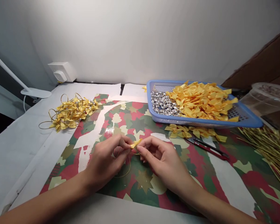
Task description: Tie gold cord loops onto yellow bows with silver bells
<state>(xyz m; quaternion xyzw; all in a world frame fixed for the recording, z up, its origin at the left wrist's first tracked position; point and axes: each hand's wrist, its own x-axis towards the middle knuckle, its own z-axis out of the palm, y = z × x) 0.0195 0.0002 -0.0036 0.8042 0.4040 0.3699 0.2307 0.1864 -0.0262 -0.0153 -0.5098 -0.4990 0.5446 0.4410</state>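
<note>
My left hand (106, 161) and my right hand (162, 158) meet over a red-and-green patterned sheet (140, 183). Both pinch a small yellow ribbon bow (135, 143) between thumb and fingertips. A thin gold cord (124, 174) loops down from the bow under my left hand. The fingers of both hands are closed on the bow.
A blue basket (247, 119) at the back right holds yellow bows (200, 99) and silver bells (163, 104). Loose bows (189, 132) lie before it, beside red-handled scissors (207, 147). Gold cords (268, 146) lie right; finished bows (70, 112) pile back left. A clear cup (266, 98) and lamp base (36, 92) stand by.
</note>
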